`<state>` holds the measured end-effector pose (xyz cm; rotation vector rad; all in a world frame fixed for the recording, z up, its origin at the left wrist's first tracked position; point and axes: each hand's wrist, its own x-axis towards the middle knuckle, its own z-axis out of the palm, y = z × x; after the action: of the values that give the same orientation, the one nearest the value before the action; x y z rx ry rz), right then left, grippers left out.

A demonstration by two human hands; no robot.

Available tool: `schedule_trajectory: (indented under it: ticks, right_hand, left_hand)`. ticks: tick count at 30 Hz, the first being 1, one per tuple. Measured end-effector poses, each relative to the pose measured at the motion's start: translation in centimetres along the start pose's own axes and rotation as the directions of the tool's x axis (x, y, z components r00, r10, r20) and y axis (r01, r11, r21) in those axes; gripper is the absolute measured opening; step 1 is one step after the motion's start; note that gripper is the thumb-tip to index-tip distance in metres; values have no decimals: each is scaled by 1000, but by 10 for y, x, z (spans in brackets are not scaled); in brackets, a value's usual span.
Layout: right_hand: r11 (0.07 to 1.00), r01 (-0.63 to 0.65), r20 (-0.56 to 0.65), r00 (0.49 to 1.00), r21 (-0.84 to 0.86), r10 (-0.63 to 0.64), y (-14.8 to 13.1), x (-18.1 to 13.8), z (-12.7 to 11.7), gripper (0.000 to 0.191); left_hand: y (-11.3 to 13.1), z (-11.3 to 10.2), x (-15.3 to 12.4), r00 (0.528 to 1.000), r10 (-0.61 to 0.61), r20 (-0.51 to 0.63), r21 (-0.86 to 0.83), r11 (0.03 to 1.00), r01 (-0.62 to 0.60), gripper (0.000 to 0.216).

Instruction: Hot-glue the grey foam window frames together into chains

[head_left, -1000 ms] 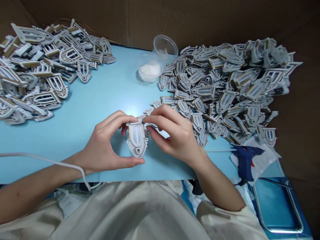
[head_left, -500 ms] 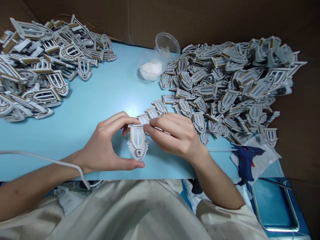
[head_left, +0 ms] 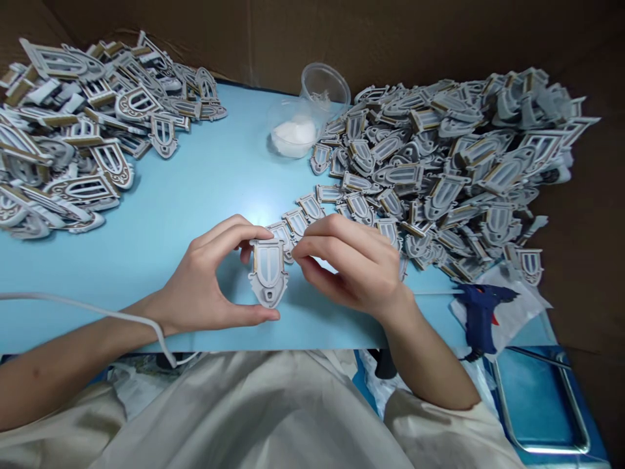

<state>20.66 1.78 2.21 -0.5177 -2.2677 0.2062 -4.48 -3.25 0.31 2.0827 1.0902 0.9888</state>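
Note:
My left hand [head_left: 208, 277] grips a small grey arched window-shaped piece [head_left: 268, 273] by its two ends, thumb at the pointed end and fingers at the flat one. Its face with two pale panes is turned up towards me. Just right of it is my right hand [head_left: 351, 260], thumb and forefinger pinched together, apart from the piece. Whatever sits in that pinch, if anything, is too small to make out. Behind the hands a short row of similar window pieces [head_left: 295, 223] lies on the blue table [head_left: 209, 169].
Heaps of window pieces lie at the left [head_left: 78, 130] and at the right [head_left: 439, 163]. Between them stand a clear cup with white stuff [head_left: 293, 135] and another clear cup [head_left: 326, 85]. A blue glue gun [head_left: 481, 312] rests front right. A white cable [head_left: 97, 309] crosses my left forearm.
My right hand has drawn back a little to the right, away from the piece's flat end. The left hand still holds the piece, raised very slightly.

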Motion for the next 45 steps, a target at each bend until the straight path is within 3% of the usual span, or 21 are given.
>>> schedule_trajectory:
  ticks: [7, 12, 16, 22, 27, 29, 32, 35, 37, 41, 45]
  right_hand:
    - [986, -34, -99, 994, 164, 51, -6, 5, -16, 15]
    - [983, -84, -50, 994, 165, 94, -10, 10, -37, 20]
    - [935, -77, 11, 997, 346, 78, -17, 14, -46, 20]
    - [800, -168, 84, 986, 576, 146, -26, 12, -45, 15]
    - [552, -220, 179, 976, 805, 128, -25, 6, -36, 11]
    - [496, -270, 213, 962, 825, 170, -26, 4, -30, 11]
    - [609, -344, 238, 938, 714, 251, -29, 3, -24, 11]
    - [793, -389, 248, 919, 469, 305, -32, 3, -20, 12]
    - [866, -384, 262, 915, 321, 308, -32, 2, -17, 9]
    - [950, -294, 299, 921, 106, 251, -32, -1, -8, 13]
    - [975, -211, 301, 928, -63, 220, -32, -3, -1, 18]
  left_hand:
    - [-2, 2, 0, 999, -37, -29, -13, 999, 37, 72]
    - [-5, 2, 1, 999, -9, -34, -6, 1000, 9, 75]
    - [-6, 1, 2, 999, -7, -50, 17, 1000, 8, 74]
    - [-4, 0, 3, 997, -12, -70, 79, 997, 18, 71]
    - [-4, -1, 3, 997, 0, -82, 98, 995, 8, 75]
    - [-4, -1, 2, 996, 11, -83, 105, 994, -3, 75]
    - [-4, -2, 2, 996, 24, -85, 120, 993, -13, 73]
    - [-4, -2, 2, 995, 29, -91, 148, 989, -15, 73]
    - [-4, -2, 2, 994, 31, -103, 165, 986, -14, 75]
    - [-3, -2, 3, 992, 35, -119, 191, 981, -11, 73]
    - [-3, -3, 3, 992, 37, -117, 217, 976, -11, 72]
